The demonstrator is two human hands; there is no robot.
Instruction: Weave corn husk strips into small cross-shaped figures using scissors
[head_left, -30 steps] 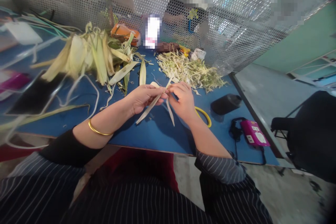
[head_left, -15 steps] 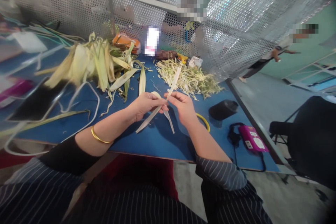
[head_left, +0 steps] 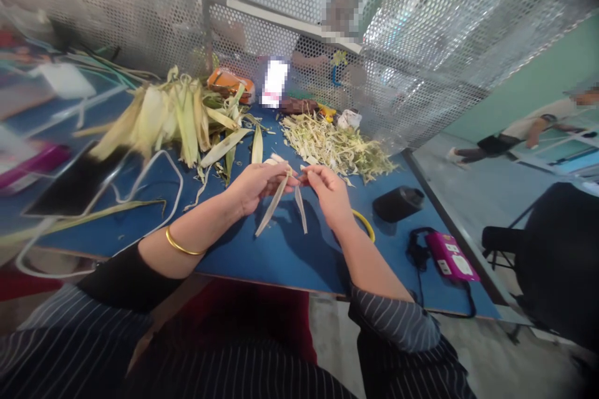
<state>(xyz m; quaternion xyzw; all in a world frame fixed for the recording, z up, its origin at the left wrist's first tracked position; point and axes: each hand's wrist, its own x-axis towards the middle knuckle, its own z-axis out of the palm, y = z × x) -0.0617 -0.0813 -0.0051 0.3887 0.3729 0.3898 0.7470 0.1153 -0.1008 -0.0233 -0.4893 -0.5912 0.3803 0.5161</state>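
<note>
The 2 pale strips [head_left: 272, 207] vanish at their upper ends among the fingers of the left hand [head_left: 264, 186], so where they join cannot be told. Whether the right hand [head_left: 327, 193] pinches any strip is too small to tell; its palm is turned out of view. Its wrist hides part of the yellow ring [head_left: 365, 224]. Husks [head_left: 152, 113] cover 1 end of the black slab [head_left: 75, 184] and the lower part of the orange pack [head_left: 231, 80]. The pink thing [head_left: 40, 165] is blurred and cut off by the left edge. Pixels mask the phone [head_left: 275, 82]. Mesh [head_left: 276, 12] blurs 1 person [head_left: 311, 53]; the right edge cuts off another walker [head_left: 519, 134] and the chair [head_left: 556, 255].
</note>
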